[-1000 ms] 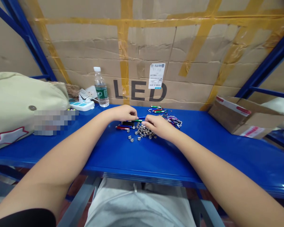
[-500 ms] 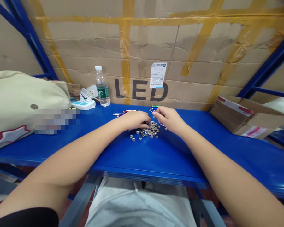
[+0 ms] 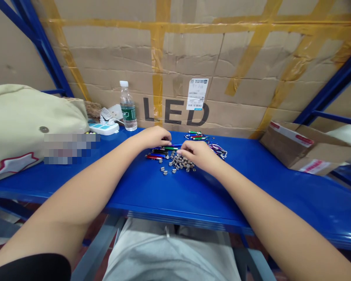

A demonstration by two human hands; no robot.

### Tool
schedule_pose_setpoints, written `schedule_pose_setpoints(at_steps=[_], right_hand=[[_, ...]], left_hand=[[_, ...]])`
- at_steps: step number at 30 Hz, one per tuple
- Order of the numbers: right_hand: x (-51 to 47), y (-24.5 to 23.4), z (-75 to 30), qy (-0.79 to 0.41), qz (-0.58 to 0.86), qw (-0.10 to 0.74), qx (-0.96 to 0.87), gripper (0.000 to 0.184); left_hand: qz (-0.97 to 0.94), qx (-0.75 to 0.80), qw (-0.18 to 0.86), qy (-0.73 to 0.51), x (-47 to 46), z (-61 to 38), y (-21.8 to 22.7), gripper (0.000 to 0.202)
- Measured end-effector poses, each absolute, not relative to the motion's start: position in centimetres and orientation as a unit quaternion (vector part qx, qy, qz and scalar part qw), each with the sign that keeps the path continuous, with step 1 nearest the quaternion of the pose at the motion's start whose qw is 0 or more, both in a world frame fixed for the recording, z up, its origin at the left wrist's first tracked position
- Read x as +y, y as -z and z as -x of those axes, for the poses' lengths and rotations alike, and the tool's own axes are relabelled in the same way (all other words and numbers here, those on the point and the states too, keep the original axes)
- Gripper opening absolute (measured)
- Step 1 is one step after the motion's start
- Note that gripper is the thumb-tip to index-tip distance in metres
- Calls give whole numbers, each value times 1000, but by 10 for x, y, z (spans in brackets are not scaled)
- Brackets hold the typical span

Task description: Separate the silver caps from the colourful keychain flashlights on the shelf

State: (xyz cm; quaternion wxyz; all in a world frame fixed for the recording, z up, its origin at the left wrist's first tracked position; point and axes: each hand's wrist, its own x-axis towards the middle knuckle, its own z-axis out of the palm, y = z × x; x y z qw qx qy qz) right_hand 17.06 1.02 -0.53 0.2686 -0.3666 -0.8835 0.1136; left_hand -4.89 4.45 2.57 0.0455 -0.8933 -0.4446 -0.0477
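My left hand [image 3: 156,137] hangs over a group of short coloured metal tubes [image 3: 156,157], its fingers curled down. Whatever they close on is hidden. A blue tube [image 3: 177,145] shows between my two hands, close to the left fingertips. My right hand [image 3: 195,153] is closed with thumb and fingers together at the upper edge of a pile of small silvery round pieces [image 3: 183,164]; anything inside the pinch is too small to make out. Beyond the right hand lie several metal clips [image 3: 219,150] and another small group of coloured tubes [image 3: 196,136].
The blue table [image 3: 169,195] backs onto a large taped carton [image 3: 111,50]. At the left are a cream bag [image 3: 26,113], a power strip [image 3: 105,128] and a water bottle [image 3: 128,107]. An open cardboard box [image 3: 304,148] sits at the right, beside a blue metal frame [image 3: 333,86].
My left hand has moved from the silvery pile up and left to the coloured tubes. My right hand has shifted slightly down toward the pile, exposing the clips and tubes behind it.
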Motion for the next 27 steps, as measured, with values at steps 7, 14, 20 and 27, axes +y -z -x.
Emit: schedule_pose_setpoints(at_steps=[7,14,20,27], right_hand=[[2,12,-150,-19,337,167,-926,21],[-5,4,-153,-19,322,165,-932,31],[8,-2,-174,-64,344,278,-895,33],[34,-11,-210,-58,433,427,-792,29]], left_hand=[[888,-458,23,27,45,49,-24,22],[885,-465,16,22,43,48,-24,24],[883,-466,20,48,49,47,-30,25],[879,-471,44,56,92,14,-38,26]])
